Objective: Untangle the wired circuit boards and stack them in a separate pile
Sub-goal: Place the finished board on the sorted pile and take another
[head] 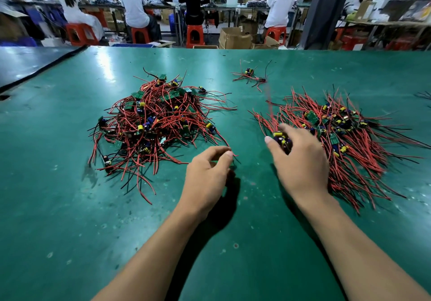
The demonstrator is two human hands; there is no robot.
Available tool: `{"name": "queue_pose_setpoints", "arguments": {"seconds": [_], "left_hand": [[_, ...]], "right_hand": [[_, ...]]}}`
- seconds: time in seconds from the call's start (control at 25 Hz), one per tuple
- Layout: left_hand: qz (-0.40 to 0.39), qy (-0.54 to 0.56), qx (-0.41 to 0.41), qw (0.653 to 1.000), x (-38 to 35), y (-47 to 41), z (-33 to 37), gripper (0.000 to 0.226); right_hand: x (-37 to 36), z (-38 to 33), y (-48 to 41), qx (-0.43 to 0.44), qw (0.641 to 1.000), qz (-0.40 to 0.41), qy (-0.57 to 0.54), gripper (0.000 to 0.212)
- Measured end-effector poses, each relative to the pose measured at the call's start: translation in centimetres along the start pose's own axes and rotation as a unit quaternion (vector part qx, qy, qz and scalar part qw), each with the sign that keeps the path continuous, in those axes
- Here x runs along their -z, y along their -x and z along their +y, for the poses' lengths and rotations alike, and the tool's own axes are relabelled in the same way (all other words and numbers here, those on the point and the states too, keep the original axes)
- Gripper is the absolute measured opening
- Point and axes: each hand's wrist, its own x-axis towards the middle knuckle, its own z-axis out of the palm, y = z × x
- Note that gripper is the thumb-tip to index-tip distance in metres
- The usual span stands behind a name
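Right hand (300, 160) grips circuit board (281, 137) at pile (349, 137).

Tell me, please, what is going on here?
A person is sorting wired circuit boards on a green table. The right hand grips one board at the left edge of the tidy pile on the right. The left hand, fingers curled, is beside a wire end from the tangled pile; whether it pinches it is unclear.
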Motion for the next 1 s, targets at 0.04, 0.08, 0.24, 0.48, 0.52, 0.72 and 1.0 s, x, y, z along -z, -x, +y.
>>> {"name": "queue_pose_setpoints", "arguments": {"seconds": [0.04,0.08,0.24,0.48,0.52,0.72,1.0], "left_hand": [[0.018,-0.067,-0.039,0.997,0.1,0.0,-0.2,0.009],[0.036,-0.118,-0.07,0.99,0.1,-0.1,-0.3,0.012],[0.027,-0.267,-0.157,0.951,0.1,-0.4,-0.3,0.031],[-0.022,-0.505,-0.184,0.843,-0.7,-0.1,-1.1,0.034],[-0.027,-0.52,-0.19,0.832,-0.7,-0.1,-1.2,0.031],[-0.003,-0.476,-0.203,0.855,-0.7,0.0,-0.9,0.021],[0.021,-0.394,-0.26,0.881,-0.3,0.3,-0.3,0.009]], "right_hand": [[0.4,0.4,-0.3,-0.011,0.998,0.016,0.053,0.048],[0.5,0.6,-0.4,0.003,0.998,0.027,0.063,0.049],[-0.6,-1.3,1.3,0.146,0.982,-0.095,-0.067,0.023],[-2.2,-0.2,1.6,0.101,0.98,-0.164,0.044,0.025],[-2.1,0.2,1.3,0.084,0.984,-0.152,0.035,0.023],[-2.3,1.3,0.4,0.039,0.989,-0.138,0.018,0.029],[-2.2,0.4,0.8,0.084,0.986,-0.141,-0.04,0.027]]}}
